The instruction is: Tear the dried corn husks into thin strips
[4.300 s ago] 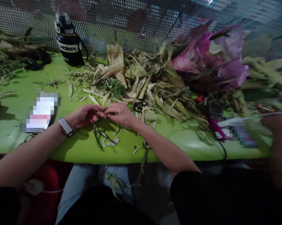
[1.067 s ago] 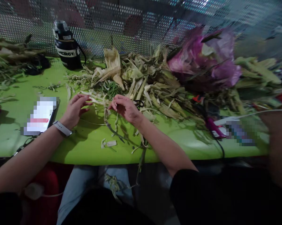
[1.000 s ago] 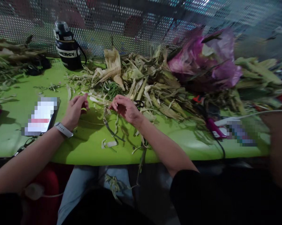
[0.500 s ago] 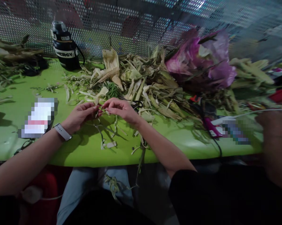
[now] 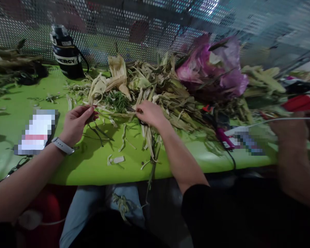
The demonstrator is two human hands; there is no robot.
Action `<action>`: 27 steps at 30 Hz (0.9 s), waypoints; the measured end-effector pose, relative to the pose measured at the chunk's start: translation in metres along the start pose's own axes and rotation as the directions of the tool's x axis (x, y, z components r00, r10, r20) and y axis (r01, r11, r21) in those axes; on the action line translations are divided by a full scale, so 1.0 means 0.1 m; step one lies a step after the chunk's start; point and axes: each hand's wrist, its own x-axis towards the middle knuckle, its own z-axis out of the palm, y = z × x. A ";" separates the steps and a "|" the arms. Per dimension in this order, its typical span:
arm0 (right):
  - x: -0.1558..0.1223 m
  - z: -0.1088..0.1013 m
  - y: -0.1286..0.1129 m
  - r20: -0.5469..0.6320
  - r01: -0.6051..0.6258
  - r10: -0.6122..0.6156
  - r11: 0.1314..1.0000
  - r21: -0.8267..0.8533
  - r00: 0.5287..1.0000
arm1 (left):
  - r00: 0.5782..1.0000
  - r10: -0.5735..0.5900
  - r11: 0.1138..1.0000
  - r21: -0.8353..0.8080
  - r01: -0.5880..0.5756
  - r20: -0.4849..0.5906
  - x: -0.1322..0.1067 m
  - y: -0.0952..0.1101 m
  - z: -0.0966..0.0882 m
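Note:
Between thumb and fingers, my left hand [image 5: 78, 120] pinches a pale corn husk piece [image 5: 97, 86] that stands up above it. Thin dark strips hang below those fingers. My right hand [image 5: 151, 113] is curled down at the front edge of the heap of dried corn husks [image 5: 179, 103]. Something dark shows under its fingers, but I cannot make out what it is. A tuft of green strands [image 5: 117, 101] lies between the two hands. Loose husk strips [image 5: 123, 137] and a small pale scrap [image 5: 118, 159] are on the green table [image 5: 93, 174] in front.
A phone [image 5: 37, 132] lies left of my left forearm; a dark bottle [image 5: 67, 57] stands behind. At the right are a pink plastic bag [image 5: 211, 69], a magenta tool with a cord [image 5: 225, 139], another phone [image 5: 250, 142] and another person's arm [image 5: 290, 148]. A perforated metal screen [image 5: 103, 34] runs behind.
My hands have moved apart. The left has gone left with the husk piece; the right has let go of it and moved right to the husk heap. The view has shifted slightly.

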 end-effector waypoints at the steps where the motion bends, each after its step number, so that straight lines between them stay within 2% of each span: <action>1: 0.03 0.05 -0.02 -0.037 -0.001 0.001 1.000 -0.005 0.999 | 1.000 -0.002 1.000 0.001 0.002 0.002 0.00 0.00 0.00; 2: 0.05 0.09 -0.04 -0.087 0.001 0.002 1.000 0.030 0.996 | 1.000 0.000 1.000 -0.004 0.000 -0.001 0.00 0.00 0.00; 4: 0.08 0.13 -0.09 -0.177 0.053 -0.012 0.973 0.225 0.984 | 1.000 0.007 1.000 -0.016 -0.007 0.001 0.00 0.00 0.00; 7: 0.08 0.07 -0.08 -0.287 0.187 -0.029 0.821 0.540 0.957 | 1.000 0.020 1.000 -0.008 -0.020 0.018 -0.01 0.00 0.00; 8: 0.07 0.03 -0.05 -0.304 0.206 -0.027 0.790 0.577 0.952 | 1.000 0.019 1.000 0.001 -0.019 0.025 -0.01 0.00 0.00; 9: 0.04 -0.02 0.00 -0.302 0.194 -0.015 0.797 0.572 0.953 | 0.999 0.016 1.000 0.008 -0.016 0.032 -0.01 0.00 0.00; 11: -0.01 -0.12 0.09 -0.231 0.075 0.039 0.884 0.462 0.972 | 0.999 0.008 1.000 0.010 -0.009 0.041 -0.02 0.00 0.00; 13: -0.06 -0.19 0.16 -0.077 -0.054 0.077 0.963 0.264 0.994 | 0.999 -0.002 1.000 0.012 0.002 0.044 -0.02 0.00 0.00; 16: -0.08 -0.20 0.15 0.139 -0.128 0.129 0.992 -0.016 0.982 | 0.999 -0.002 0.999 0.050 -0.001 0.045 -0.03 0.00 0.00; 18: -0.07 -0.16 0.09 0.201 -0.162 0.182 0.980 -0.114 0.962 | 0.998 0.003 0.997 0.082 -0.008 0.056 -0.04 -0.01 0.00; 23: -0.06 -0.12 -0.02 0.207 -0.221 0.261 0.955 -0.198 0.943 | 0.997 0.021 0.995 0.092 -0.028 0.080 -0.05 -0.03 0.01; 27: -0.14 -0.21 -0.01 0.074 -0.189 0.220 0.936 -0.295 0.973 | 0.996 0.056 0.992 0.106 -0.063 0.066 -0.05 -0.03 0.01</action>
